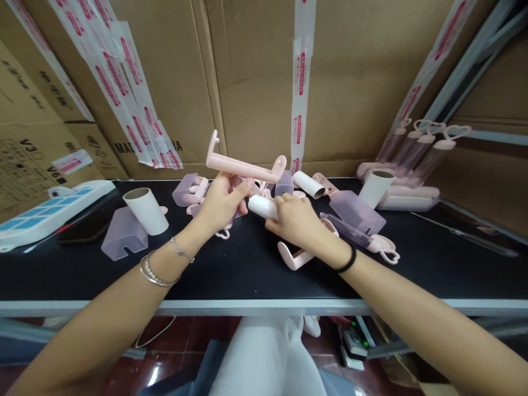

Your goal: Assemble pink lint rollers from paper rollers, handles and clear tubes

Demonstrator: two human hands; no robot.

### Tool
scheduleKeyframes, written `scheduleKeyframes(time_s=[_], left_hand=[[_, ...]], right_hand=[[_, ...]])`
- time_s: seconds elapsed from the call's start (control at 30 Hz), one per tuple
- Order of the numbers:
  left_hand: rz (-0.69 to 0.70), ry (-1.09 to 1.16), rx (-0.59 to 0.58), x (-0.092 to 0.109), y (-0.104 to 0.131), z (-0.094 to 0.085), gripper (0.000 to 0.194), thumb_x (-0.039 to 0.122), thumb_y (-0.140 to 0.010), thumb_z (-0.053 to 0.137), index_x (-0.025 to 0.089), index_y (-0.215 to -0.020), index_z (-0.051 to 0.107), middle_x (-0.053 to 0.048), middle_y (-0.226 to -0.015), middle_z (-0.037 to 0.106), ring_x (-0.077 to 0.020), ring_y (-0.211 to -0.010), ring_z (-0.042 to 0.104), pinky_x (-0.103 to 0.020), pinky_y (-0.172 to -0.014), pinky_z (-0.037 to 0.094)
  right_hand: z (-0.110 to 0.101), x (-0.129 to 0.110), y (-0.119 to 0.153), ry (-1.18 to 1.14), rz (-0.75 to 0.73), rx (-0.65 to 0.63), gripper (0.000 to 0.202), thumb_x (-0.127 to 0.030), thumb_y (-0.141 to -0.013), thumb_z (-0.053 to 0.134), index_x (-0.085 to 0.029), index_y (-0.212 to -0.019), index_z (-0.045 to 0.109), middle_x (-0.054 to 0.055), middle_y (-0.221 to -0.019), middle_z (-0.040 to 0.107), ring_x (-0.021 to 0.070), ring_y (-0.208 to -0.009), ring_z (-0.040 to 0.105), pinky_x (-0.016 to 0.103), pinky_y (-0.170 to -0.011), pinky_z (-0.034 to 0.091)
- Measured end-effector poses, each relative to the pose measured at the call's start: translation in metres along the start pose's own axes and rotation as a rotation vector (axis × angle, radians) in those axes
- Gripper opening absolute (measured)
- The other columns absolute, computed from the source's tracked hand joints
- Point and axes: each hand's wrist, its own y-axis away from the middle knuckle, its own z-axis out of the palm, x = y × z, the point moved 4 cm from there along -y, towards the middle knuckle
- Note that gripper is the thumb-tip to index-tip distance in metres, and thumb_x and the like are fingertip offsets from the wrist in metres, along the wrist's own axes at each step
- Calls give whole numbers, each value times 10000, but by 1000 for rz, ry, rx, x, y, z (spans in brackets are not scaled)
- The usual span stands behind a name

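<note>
My left hand (225, 203), with bracelets at the wrist, holds a pink plastic bracket (245, 168) above the black work surface. The bracket has an upright arm at each end. My right hand (295, 217), with a black band at the wrist, is closed round a white cylinder (263, 207) whose near end points toward my left hand. Cylinder and bracket are apart. Below and behind my right hand lies another pink bracket (293, 258) on the surface. Small pink and purple parts lie partly hidden behind both hands.
White tubes (148, 212) and translucent purple boxes (126, 234) stand left and right. A power strip (53, 206) lies far left. Clear tubes with pink heart-shaped loops (456, 135) lean at the back right. Cardboard (256, 82) walls the back.
</note>
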Motion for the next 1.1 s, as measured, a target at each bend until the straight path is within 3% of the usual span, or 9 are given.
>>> scheduleKeyframes(time_s=[0.1, 0.27, 0.33, 0.43, 0.57, 0.63, 0.83, 0.97, 1.1], left_hand=[[-11, 21, 86, -1, -4, -9, 324, 416, -769, 660, 160, -859, 485, 25, -725, 581, -60, -423, 540, -179, -391, 425], [-17, -117, 62, -9, -5, -14, 330, 431, -789, 622, 144, -900, 505, 9, -745, 572, -61, -440, 516, -193, -414, 433], [7, -274, -20, -13, -1, -8, 356, 440, -816, 607, 138, -989, 532, -11, -802, 582, -73, -491, 528, -206, -451, 469], [44, -408, -111, -16, 5, 1, 457, 441, -869, 565, 165, -1220, 470, -18, -850, 570, -92, -557, 552, -198, -453, 475], [51, -331, -197, -16, 13, 11, 750, 545, -886, 528, 178, -1439, 180, 2, -802, 520, -60, -435, 481, -192, -379, 430], [81, -263, -225, -16, 16, 13, 782, 581, -891, 493, 209, -1458, 103, -14, -848, 516, -52, -421, 484, -193, -369, 430], [113, -160, -239, -16, 22, 16, 576, 548, -927, 444, 256, -1354, 190, -47, -991, 522, -58, -533, 577, -180, -441, 482], [111, -114, -223, -15, 22, 15, 458, 533, -922, 470, 237, -1209, 273, -16, -937, 518, -79, -594, 605, -169, -448, 492], [54, -73, -257, -18, 24, 17, 436, 533, -926, 460, 250, -1214, 298, 17, -840, 504, -76, -540, 579, -153, -402, 459]], right_hand=[[-18, 35, -4, -111, 88, 96, 340, -344, -816, 462, -113, -1007, 621, 134, -973, 653, 257, -860, 599, 357, -745, 429], [-44, 97, -7, -454, 57, 499, 440, -245, -665, 574, -148, -1094, 553, 112, -1074, 623, 251, -955, 589, 362, -812, 448], [-49, 101, -4, -458, -53, 622, 439, -227, -664, 585, -160, -1094, 527, 115, -1089, 596, 257, -989, 575, 390, -839, 455], [-55, 81, 5, -356, -269, 728, 438, -156, -681, 571, -185, -1114, 515, 112, -1110, 562, 260, -1060, 546, 415, -901, 444], [-55, 44, 14, -297, -425, 681, 417, -187, -722, 600, -183, -1132, 526, 113, -1084, 568, 252, -1017, 556, 398, -862, 466], [-53, 35, 15, -300, -435, 649, 388, -230, -744, 611, -177, -1121, 535, 106, -1043, 583, 243, -962, 568, 388, -822, 477], [-50, 36, 15, -364, -462, 626, 360, -279, -766, 610, -188, -1106, 535, 78, -1012, 623, 222, -922, 586, 356, -784, 474], [-48, 38, 14, -425, -463, 572, 363, -303, -770, 599, -186, -1108, 535, 70, -994, 629, 208, -872, 598, 337, -748, 475], [-47, 37, 14, -422, -445, 581, 352, -323, -783, 575, -182, -1103, 534, 74, -993, 627, 213, -874, 596, 345, -751, 476]])
